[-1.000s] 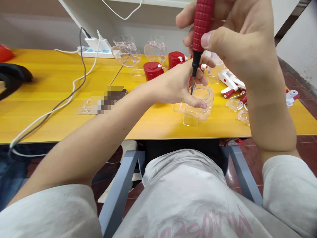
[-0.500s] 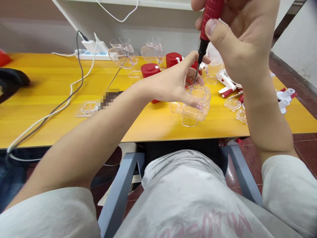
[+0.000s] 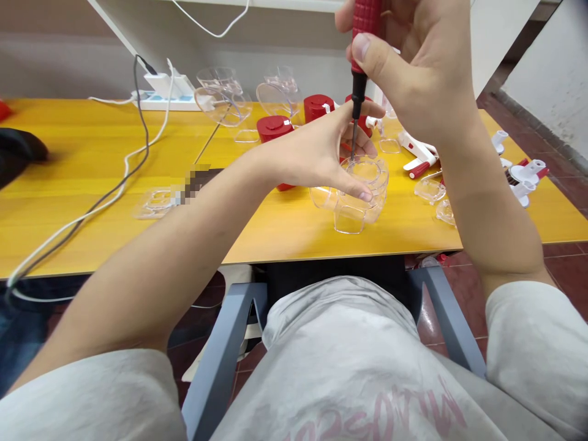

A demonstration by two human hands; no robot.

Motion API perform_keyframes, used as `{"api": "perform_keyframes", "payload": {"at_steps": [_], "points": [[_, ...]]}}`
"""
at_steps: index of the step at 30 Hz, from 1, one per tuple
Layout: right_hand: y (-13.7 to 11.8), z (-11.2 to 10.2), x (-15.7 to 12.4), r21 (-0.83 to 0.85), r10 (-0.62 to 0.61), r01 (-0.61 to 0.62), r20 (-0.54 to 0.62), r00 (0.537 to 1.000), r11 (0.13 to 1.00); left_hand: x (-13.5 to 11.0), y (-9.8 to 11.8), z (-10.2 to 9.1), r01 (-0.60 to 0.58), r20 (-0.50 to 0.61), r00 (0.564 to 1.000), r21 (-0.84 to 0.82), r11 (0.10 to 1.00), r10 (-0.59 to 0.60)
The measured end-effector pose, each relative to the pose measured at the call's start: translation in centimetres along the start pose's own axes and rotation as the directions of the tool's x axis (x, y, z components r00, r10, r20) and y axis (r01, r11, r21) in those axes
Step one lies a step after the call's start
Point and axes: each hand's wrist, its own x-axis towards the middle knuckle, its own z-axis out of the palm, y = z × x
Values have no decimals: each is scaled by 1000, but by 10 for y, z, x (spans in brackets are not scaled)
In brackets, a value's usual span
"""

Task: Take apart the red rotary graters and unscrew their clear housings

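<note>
Head view: right hand (image 3: 413, 67) grips a red-handled screwdriver (image 3: 362, 43), tip at a clear plastic housing (image 3: 349, 211) clasped by the left hand (image 3: 316, 156).

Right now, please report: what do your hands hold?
Right hand: red-handled screwdriver, tip at clear plastic housing. Left hand: grips housing. Left fingers beside shaft.

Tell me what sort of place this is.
Most likely an assembly workbench in a small workshop: a yellow wooden table holds a power strip and red plastic caps, and the right hand works a red-handled screwdriver at a clear plastic housing.
</note>
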Motion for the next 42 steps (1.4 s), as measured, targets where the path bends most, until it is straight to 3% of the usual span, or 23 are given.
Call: {"api": "perform_keyframes", "payload": {"at_steps": [3, 6, 9, 14, 17, 20, 24, 27, 31, 36, 38, 42], "points": [[-10, 4, 7, -133, 190, -189, -6, 982, 973, 0, -1, 0, -5, -13, 1000, -5, 1000, 5], [-30, 5, 6, -205, 325, -293, 146, 934, 934, -1, -1, 0, -8, -26, 1000, -1, 1000, 8], [-47, 6, 0, -142, 384, -358, 268, 884, 923, -2, -2, 1, -22, -40, 999, -6, 1000, 22], [-50, 6, -1, -106, 418, -404, 231, 879, 908, -3, -4, 4, -25, -40, 999, -52, 998, 23], [-39, -2, 0, -46, 380, -378, 172, 909, 925, -4, -6, 5, -26, -31, 999, -56, 998, 25], [-22, -11, 0, 62, 246, -255, 123, 962, 965, -4, -6, 5, -16, -27, 1000, -61, 998, 14], [-5, -18, 0, -59, 50, -46, 73, 996, 997, -5, -4, 4, 3, -29, 1000, -45, 999, -4], [-6, -18, 2, 16, 57, -57, 14, 998, 998, -6, -2, 3, -7, -38, 999, -28, 1000, 6], [-9, -15, 4, 227, 163, -184, 112, 980, 956, -5, 1, 1, -17, -31, 999, -3, 1000, 16], [9, -12, 2, 33, -11, 10, 16, 1000, 999, -5, 6, -1, -7, -22, 1000, -1, 1000, 7], [10, -10, -1, -14, -3, 3, -13, 1000, 1000, -5, 6, -1, -4, -25, 1000, -6, 1000, 4], [-2, -5, -6, 191, -21, 22, -8, 1000, 981, -4, 7, -1, 12, -37, 999, -7, 1000, -12]]}}
